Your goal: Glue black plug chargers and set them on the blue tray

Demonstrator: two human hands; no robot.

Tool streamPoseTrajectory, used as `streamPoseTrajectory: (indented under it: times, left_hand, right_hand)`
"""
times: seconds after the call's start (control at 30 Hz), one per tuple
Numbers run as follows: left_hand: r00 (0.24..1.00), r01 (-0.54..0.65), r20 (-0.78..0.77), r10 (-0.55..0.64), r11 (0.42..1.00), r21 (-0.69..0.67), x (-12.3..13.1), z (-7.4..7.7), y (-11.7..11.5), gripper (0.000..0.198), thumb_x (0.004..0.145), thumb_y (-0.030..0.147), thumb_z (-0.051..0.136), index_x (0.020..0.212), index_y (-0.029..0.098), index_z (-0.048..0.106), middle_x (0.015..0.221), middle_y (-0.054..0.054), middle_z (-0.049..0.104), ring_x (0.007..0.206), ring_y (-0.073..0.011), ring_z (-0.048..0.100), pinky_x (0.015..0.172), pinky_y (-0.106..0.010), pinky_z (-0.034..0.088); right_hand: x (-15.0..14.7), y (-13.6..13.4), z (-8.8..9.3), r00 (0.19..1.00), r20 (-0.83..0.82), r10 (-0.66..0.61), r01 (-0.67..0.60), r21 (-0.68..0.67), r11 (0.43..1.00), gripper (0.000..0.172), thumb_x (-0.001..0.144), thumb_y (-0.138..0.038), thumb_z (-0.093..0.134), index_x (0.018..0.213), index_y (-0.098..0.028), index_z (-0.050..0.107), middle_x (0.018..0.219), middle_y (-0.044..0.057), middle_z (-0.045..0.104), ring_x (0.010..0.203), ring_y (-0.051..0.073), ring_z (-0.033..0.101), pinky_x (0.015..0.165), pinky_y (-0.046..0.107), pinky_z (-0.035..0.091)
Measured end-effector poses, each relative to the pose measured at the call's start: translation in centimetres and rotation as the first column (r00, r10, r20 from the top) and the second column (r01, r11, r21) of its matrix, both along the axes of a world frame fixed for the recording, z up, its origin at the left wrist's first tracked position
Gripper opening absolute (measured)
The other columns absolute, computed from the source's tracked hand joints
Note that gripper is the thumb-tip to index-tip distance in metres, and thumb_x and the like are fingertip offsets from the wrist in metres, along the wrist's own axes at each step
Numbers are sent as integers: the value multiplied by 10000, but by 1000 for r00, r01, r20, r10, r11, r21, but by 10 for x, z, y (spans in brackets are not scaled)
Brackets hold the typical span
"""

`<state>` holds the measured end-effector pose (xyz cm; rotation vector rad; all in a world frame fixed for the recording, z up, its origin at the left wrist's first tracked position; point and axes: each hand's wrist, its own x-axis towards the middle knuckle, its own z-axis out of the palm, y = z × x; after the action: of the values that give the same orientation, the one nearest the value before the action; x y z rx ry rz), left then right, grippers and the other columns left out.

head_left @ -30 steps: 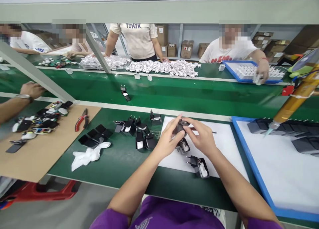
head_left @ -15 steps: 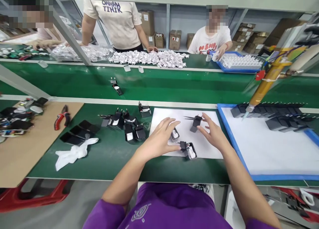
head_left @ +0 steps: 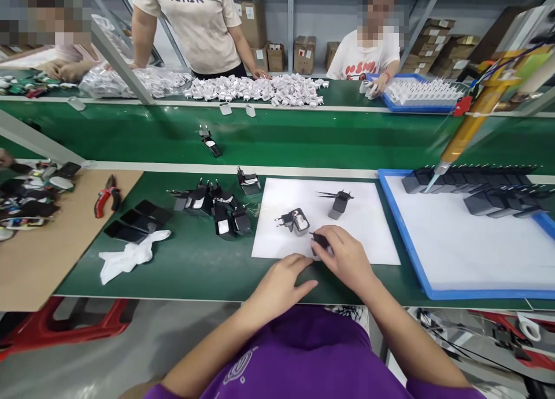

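Note:
My right hand (head_left: 346,255) is closed on a black plug adapter (head_left: 319,244) at the front edge of a white sheet (head_left: 373,237); the fingers hide most of it. Just to the left, my left hand (head_left: 284,283) rests low with thumb and fingers apart and nothing in it, its fingertips at the sheet's edge. Beyond them lies an opened adapter (head_left: 300,221), its plug top tipped left and white material showing inside. A black adapter (head_left: 340,205) stands farther back on the sheet, with dark tweezers (head_left: 327,195) beside its top.
Several black adapters (head_left: 223,220) cluster left of the sheet. Black covers (head_left: 134,221), a white cloth (head_left: 130,257) and red-handled pliers (head_left: 106,199) lie farther left. A blue-rimmed tray (head_left: 407,243) holds adapters on the right, under a yellow dispenser (head_left: 466,124). Co-workers stand across the green conveyor (head_left: 277,141).
My right hand has left the tweezers and standing adapter and come down onto the front adapter. My left hand has drawn back toward me, off the sheet's middle.

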<state>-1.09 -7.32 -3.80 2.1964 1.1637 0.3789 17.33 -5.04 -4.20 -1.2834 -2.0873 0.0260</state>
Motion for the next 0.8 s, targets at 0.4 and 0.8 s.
streamPoseTrajectory:
  times: [0.4,0.8]
  left_hand:
    - [971,-153,202,130,983,104,45,-34,21,643,761,424,744,1305,199,484,1233,-104,630,1141,-280,588,971,-435,495]
    - [959,-124,261,109,991,43,44,-38,24,635,762,304,727,1337,229,469,1290,-82,617,1152,-274,584,990,-449,479]
  right_hand:
    - [40,-6,-3,880,-474,33,-204,-313,928,218,903,-221,562,1102,-227,649,1085,73,665,1021,180,644,857,319,570]
    - [49,-12,-26,783,-620,52,-342,-359,869,211,886,-195,593,1067,-265,673,1138,65,687,1141,214,613,991,417,506]
